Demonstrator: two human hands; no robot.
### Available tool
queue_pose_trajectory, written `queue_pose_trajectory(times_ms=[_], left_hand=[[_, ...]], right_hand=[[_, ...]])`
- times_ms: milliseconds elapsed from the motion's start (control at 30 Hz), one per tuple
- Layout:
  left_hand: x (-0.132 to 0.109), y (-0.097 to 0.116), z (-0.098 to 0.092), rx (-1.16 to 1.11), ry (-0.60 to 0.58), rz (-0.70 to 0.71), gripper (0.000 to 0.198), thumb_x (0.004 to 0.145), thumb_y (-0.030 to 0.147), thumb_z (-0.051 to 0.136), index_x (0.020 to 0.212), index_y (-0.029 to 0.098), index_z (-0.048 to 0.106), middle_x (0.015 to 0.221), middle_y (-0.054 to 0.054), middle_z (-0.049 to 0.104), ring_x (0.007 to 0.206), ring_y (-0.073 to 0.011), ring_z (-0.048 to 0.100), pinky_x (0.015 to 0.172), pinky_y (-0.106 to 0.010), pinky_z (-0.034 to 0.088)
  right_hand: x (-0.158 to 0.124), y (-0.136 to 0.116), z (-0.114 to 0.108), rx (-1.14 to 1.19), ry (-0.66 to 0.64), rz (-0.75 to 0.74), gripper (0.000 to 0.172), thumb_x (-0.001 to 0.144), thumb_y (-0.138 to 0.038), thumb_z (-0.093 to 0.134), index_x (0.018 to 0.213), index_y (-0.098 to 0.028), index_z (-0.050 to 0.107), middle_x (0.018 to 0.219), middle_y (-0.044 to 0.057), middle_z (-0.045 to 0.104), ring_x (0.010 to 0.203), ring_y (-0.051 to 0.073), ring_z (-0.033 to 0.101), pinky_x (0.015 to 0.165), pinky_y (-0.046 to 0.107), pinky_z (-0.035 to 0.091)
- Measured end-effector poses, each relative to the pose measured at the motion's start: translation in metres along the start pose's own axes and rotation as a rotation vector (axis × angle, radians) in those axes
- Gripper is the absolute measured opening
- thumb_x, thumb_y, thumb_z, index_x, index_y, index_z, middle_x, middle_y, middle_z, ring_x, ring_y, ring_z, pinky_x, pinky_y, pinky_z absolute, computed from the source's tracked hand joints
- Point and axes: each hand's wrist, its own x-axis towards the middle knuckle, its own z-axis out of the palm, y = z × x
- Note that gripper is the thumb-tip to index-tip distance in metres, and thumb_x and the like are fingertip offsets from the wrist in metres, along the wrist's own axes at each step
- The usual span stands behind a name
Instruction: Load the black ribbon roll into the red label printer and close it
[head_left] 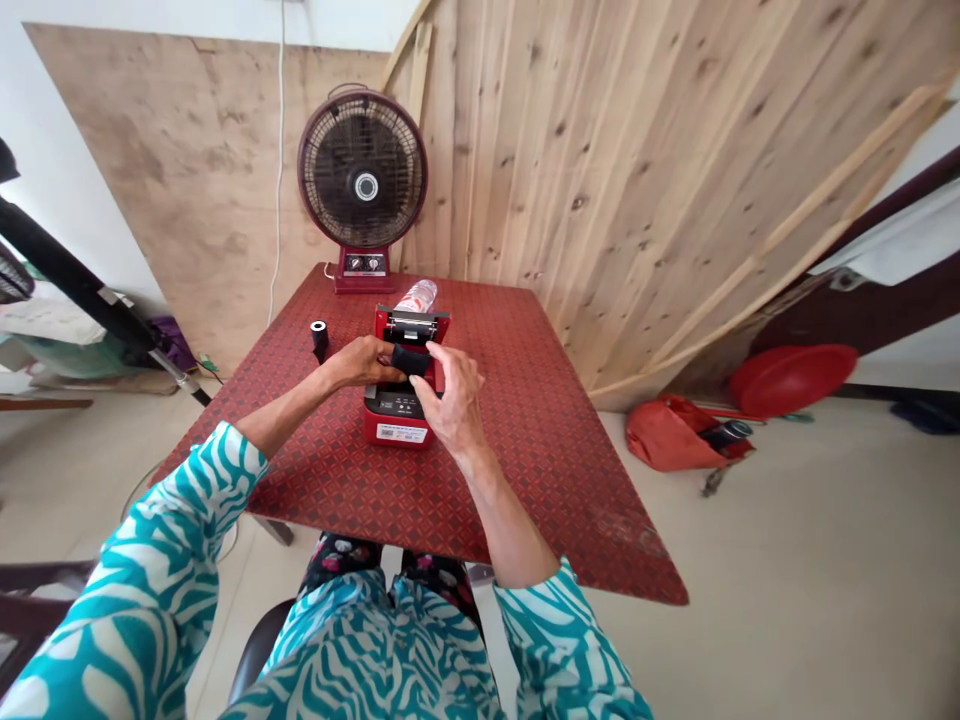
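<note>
A red and black label printer (pixel 396 433) stands on the table with its lid (pixel 412 325) raised. Over its inside lies a black roll (pixel 410 362), which my two hands hold from either side. My left hand (pixel 360 362) has its fingers closed on the roll's left end. Thumb and forefinger of my right hand (pixel 456 398) are at the roll's right end, on its near and far sides. The hands hide part of the printer's inside. To the left, a smaller black roll with a white core (pixel 319 338) stands on the table, its loose end hanging down.
A dark red fan (pixel 364 185) stands at the back of the red patterned table (pixel 517 430). Behind the printer lies a clear plastic bottle (pixel 417 295). On the floor to the right are an orange bag (pixel 664 435) and a red basin (pixel 793 378).
</note>
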Motion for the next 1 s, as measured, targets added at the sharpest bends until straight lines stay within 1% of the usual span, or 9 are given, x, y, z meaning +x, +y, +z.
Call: queue_pose_trajectory(times_ms=[167, 300, 400, 467, 567, 633, 733, 800, 1000], left_hand=[[-0.004, 0.002, 0.001, 0.030, -0.002, 0.003, 0.025, 0.071, 0.037, 0.071, 0.088, 0.020, 0.078, 0.077, 0.001, 0.073, 0.077, -0.0184, 0.067, 0.065, -0.023, 0.046], [-0.008, 0.003, 0.000, 0.047, 0.006, 0.009, 0.018, 0.069, 0.030, 0.071, 0.082, 0.019, 0.076, 0.073, 0.000, 0.071, 0.073, -0.0172, 0.065, 0.065, -0.024, 0.045], [-0.011, 0.000, -0.005, -0.130, 0.005, 0.032, 0.019, 0.066, 0.022, 0.069, 0.083, 0.018, 0.075, 0.080, -0.001, 0.073, 0.075, -0.0168, 0.065, 0.070, -0.026, 0.049], [-0.013, -0.003, -0.008, -0.318, 0.151, 0.019, 0.019, 0.069, 0.023, 0.067, 0.085, 0.018, 0.073, 0.083, -0.004, 0.074, 0.077, -0.0171, 0.066, 0.073, -0.028, 0.051], [-0.010, -0.005, -0.013, -0.466, 0.510, -0.011, 0.024, 0.074, 0.030, 0.066, 0.094, 0.016, 0.070, 0.093, -0.006, 0.074, 0.085, -0.0185, 0.066, 0.080, -0.030, 0.053], [-0.006, -0.004, -0.014, -0.479, 0.612, -0.003, 0.034, 0.076, 0.034, 0.068, 0.105, 0.016, 0.068, 0.106, -0.008, 0.073, 0.098, -0.0207, 0.065, 0.088, -0.031, 0.052], [0.001, -0.002, -0.012, -0.497, 0.580, 0.027, 0.046, 0.079, 0.041, 0.070, 0.117, 0.015, 0.064, 0.122, -0.011, 0.069, 0.117, -0.0248, 0.061, 0.097, -0.033, 0.048], [0.004, -0.003, -0.010, -0.505, 0.555, 0.032, 0.050, 0.081, 0.046, 0.069, 0.120, 0.016, 0.063, 0.126, -0.011, 0.068, 0.121, -0.0262, 0.059, 0.099, -0.034, 0.047], [0.005, -0.010, -0.009, -0.506, 0.549, 0.038, 0.057, 0.082, 0.055, 0.065, 0.124, 0.015, 0.062, 0.116, -0.011, 0.071, 0.110, -0.0234, 0.063, 0.095, -0.033, 0.048]], right_hand=[[0.008, 0.002, 0.009, -0.094, 0.066, 0.025, 0.043, 0.087, -0.029, 0.057, 0.130, -0.026, 0.055, 0.126, 0.012, 0.059, 0.119, 0.029, 0.050, 0.100, 0.050, 0.040], [0.007, 0.001, 0.008, -0.129, -0.014, 0.017, 0.020, 0.091, -0.026, 0.052, 0.105, -0.025, 0.066, 0.101, 0.007, 0.066, 0.100, 0.023, 0.056, 0.096, 0.045, 0.038], [0.000, -0.002, 0.005, -0.148, -0.023, -0.011, 0.018, 0.094, -0.025, 0.051, 0.093, -0.025, 0.068, 0.094, 0.005, 0.067, 0.095, 0.021, 0.057, 0.095, 0.042, 0.036], [-0.007, -0.005, 0.003, -0.165, -0.018, -0.045, 0.018, 0.094, -0.026, 0.052, 0.092, -0.025, 0.069, 0.096, 0.004, 0.067, 0.096, 0.020, 0.057, 0.094, 0.040, 0.034], [-0.021, -0.010, -0.001, -0.196, -0.007, -0.126, 0.016, 0.095, -0.026, 0.054, 0.091, -0.025, 0.069, 0.094, 0.003, 0.068, 0.095, 0.019, 0.058, 0.093, 0.039, 0.033], [-0.030, -0.012, -0.004, -0.228, 0.021, -0.192, 0.015, 0.095, -0.026, 0.055, 0.089, -0.026, 0.069, 0.091, 0.002, 0.069, 0.092, 0.018, 0.059, 0.092, 0.039, 0.033], [-0.041, -0.016, -0.007, -0.285, 0.058, -0.266, 0.014, 0.095, -0.025, 0.056, 0.089, -0.027, 0.068, 0.089, 0.001, 0.069, 0.091, 0.018, 0.060, 0.090, 0.039, 0.033], [-0.045, -0.018, -0.009, -0.300, 0.060, -0.294, 0.015, 0.094, -0.023, 0.055, 0.090, -0.028, 0.068, 0.090, 0.001, 0.069, 0.093, 0.018, 0.060, 0.091, 0.040, 0.034], [-0.054, -0.014, -0.004, -0.210, 0.010, -0.263, 0.018, 0.093, -0.020, 0.053, 0.093, -0.028, 0.070, 0.094, 0.002, 0.069, 0.098, 0.019, 0.059, 0.095, 0.041, 0.031]])
